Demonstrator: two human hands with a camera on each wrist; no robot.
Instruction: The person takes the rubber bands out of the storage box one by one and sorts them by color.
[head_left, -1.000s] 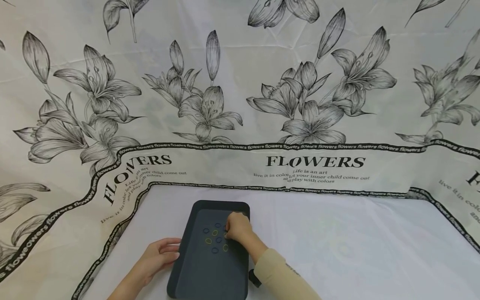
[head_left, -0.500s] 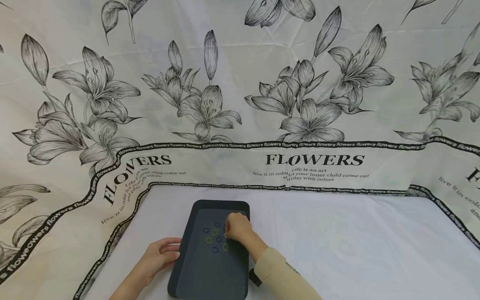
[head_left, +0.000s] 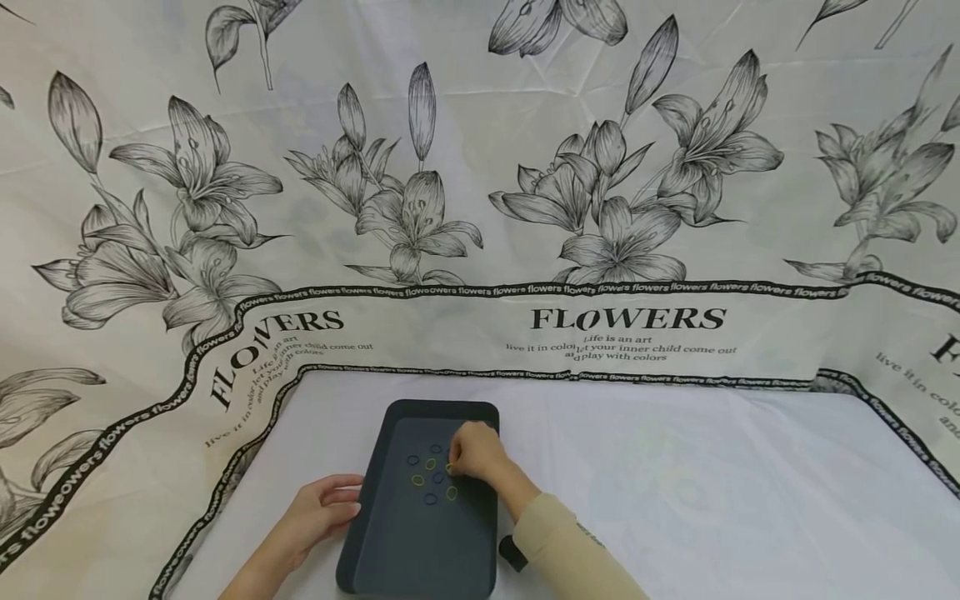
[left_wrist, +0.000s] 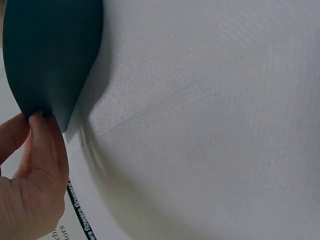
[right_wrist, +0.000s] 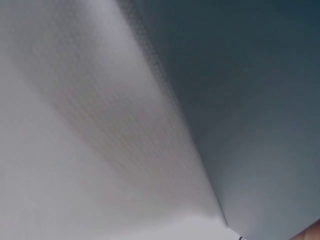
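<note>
In the head view a dark grey tray [head_left: 420, 542] lies on the white cloth. Several thin blue and yellow rings, like small rubber bands, rest on its floor, among them a blue ring [head_left: 431, 500] and a yellow ring [head_left: 452, 494]. My right hand [head_left: 478, 450] is over the tray's right side, fingers curled downward, with a bit of another yellow ring [head_left: 450, 468] showing at the pinched fingertips. My left hand [head_left: 307, 517] touches the tray's left edge with fairly straight fingers; the left wrist view shows those fingertips [left_wrist: 37, 120] against its outer wall.
White cloth [head_left: 697, 483] covers the table. A flower-printed curtain [head_left: 480, 333] rises behind and at the left. Beside the tray's right edge, below the right sleeve, sits a small black object [head_left: 513, 553]. The right wrist view shows mostly the tray's outer wall [right_wrist: 250, 125].
The right hand's fingers have shifted very slightly, and yellow now shows more clearly at their tips. The left hand and the tray stay in place.
</note>
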